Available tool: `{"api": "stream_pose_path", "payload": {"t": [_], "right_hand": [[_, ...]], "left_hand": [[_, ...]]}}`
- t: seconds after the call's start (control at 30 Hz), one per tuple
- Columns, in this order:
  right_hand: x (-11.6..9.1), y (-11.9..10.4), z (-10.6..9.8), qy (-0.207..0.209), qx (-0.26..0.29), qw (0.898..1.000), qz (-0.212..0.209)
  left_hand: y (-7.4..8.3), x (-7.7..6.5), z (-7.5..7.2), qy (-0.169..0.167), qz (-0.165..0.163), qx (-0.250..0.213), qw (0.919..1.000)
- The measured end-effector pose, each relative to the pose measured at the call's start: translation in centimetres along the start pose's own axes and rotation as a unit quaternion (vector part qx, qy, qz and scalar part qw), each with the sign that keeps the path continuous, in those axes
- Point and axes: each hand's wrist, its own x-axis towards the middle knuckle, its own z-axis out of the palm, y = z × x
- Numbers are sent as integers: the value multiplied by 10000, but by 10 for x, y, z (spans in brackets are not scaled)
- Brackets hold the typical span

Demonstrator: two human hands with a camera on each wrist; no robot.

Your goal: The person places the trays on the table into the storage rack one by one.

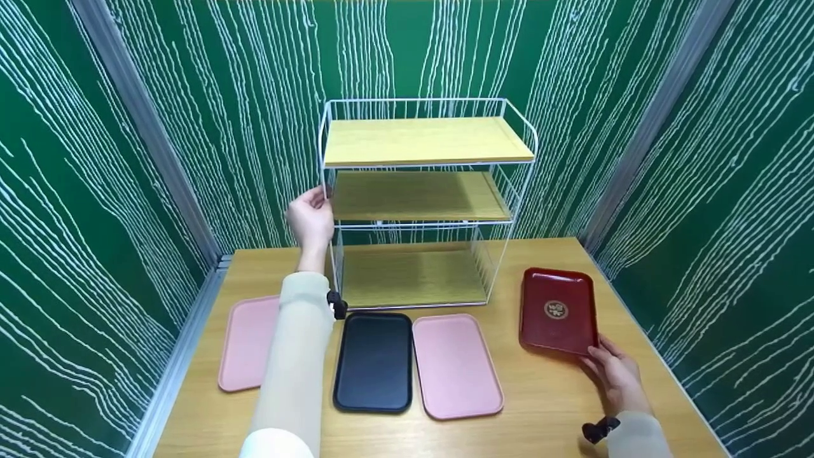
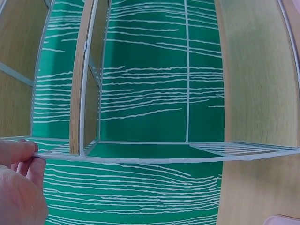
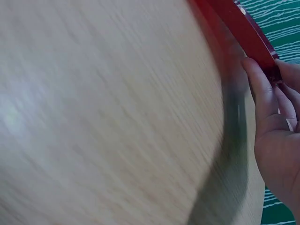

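A white wire rack [image 1: 509, 222] with wooden shelves on three levels stands at the back of the table. My left hand [image 1: 311, 216] pinches its left front upright beside the middle shelf [image 1: 420, 197]; the left wrist view shows the thumb and fingers of that hand [image 2: 21, 183] on the white rod [image 2: 140, 160]. On the right, my right hand [image 1: 613, 372] holds the near right corner of a dark red tray [image 1: 553, 324] with a gold emblem. In the right wrist view, fingers and thumb of this hand [image 3: 276, 136] pinch the red tray's edge [image 3: 248, 37], tilted above the table.
In front of the rack lie a black tray [image 1: 374, 362] and a pink tray [image 1: 456, 366] side by side. Another pink tray [image 1: 245, 343] lies at the left, partly behind my left sleeve. Green walls with white lines enclose the wooden table [image 1: 534, 407].
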Motion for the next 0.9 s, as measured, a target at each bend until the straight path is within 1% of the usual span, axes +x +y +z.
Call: {"api": "stream_pose_path", "payload": {"t": [0.1, 0.23, 0.33, 0.4, 0.47, 0.57, 0.63, 0.77, 0.9], "right_hand": [[-3, -3, 5, 34, 452, 9989, 116], [-8, -7, 13, -50, 792, 9968, 63], [-9, -9, 19, -119, 1154, 9933, 14], [-8, -10, 22, -174, 1438, 9894, -78], [-7, -13, 26, -200, 1566, 9869, -321], [-6, -16, 32, -208, 1531, 9852, -743], [-7, -18, 36, -154, 1428, 9854, -917], [-9, -21, 41, -100, 1441, 9857, -867], [-11, -23, 44, -150, 1491, 9855, -797]], "left_hand": [[0, 0, 0, -14, -4, 6, 10000], [-1, 0, 0, -5, 3, 19, 10000], [0, 0, 0, 4, -21, 72, 10000], [0, 0, 0, 10, -14, 114, 9999], [0, 1, 0, 5, 8, 129, 9999], [-1, 2, 1, 9, 44, 112, 9999], [-2, 2, 1, 2, 55, 96, 9999], [-1, 2, 0, 24, 49, 79, 10000], [-1, 2, 0, 5, 3, 52, 10000]]}}
